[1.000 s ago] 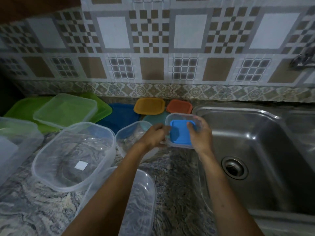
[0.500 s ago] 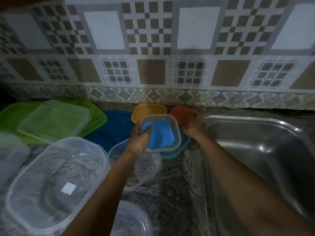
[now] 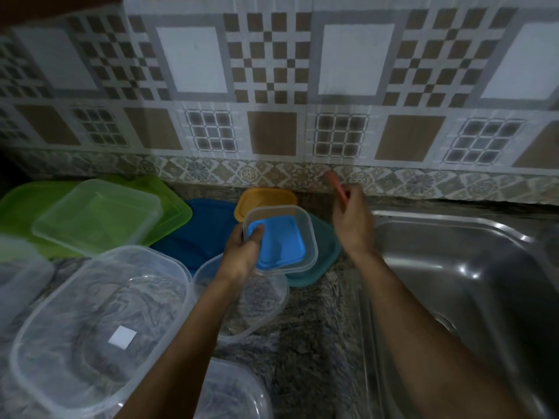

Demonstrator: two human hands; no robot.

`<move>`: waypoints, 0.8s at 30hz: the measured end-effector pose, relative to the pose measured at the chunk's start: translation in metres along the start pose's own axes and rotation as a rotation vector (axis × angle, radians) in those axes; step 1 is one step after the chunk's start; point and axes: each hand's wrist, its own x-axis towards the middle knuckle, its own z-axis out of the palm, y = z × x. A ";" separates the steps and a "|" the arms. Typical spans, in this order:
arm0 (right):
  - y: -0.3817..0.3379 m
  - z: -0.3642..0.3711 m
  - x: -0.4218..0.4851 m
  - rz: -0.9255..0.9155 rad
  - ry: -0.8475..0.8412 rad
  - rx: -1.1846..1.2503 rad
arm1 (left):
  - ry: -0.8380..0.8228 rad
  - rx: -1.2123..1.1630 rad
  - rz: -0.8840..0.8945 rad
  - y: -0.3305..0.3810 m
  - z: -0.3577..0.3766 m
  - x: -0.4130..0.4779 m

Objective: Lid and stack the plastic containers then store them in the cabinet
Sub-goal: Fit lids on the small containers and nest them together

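Has lifted the small orange plastic lid (image 3: 336, 186) off the counter (image 3: 317, 328); pinches it in the right hand (image 3: 352, 225) at frame centre. Grips the small clear square container (image 3: 309, 237) in the left hand (image 3: 242, 257) alongside. Lidding probably next.

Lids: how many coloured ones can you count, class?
6: green lid far left, dark blue beside it, yellow by the wall, teal under the held tub, light blue with that tub, orange in the right hand. Others may be hidden.
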 end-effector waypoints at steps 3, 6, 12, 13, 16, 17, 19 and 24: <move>-0.036 -0.033 -0.046 -0.079 0.066 0.157 | 0.005 -0.023 0.001 0.003 -0.004 -0.010; -0.056 -0.047 -0.098 -0.317 0.006 0.230 | -0.001 -0.005 -0.030 0.005 -0.007 -0.025; -0.054 -0.042 -0.135 -0.505 -0.164 0.068 | -0.135 -0.093 0.016 0.004 -0.010 -0.066; -0.057 -0.044 -0.139 -0.488 -0.226 0.100 | -0.159 -0.130 0.023 0.005 -0.012 -0.074; -0.068 -0.049 -0.150 -0.468 -0.383 0.131 | -0.188 -0.234 -0.023 0.002 -0.020 -0.090; -0.072 -0.051 -0.154 -0.459 -0.400 0.129 | -0.193 -0.249 -0.039 0.002 -0.023 -0.093; -0.079 -0.055 -0.160 -0.439 -0.409 0.143 | -0.204 -0.279 -0.070 0.002 -0.029 -0.098; -0.086 -0.059 -0.162 -0.339 -0.416 0.190 | -0.294 -0.358 -0.176 -0.002 -0.038 -0.104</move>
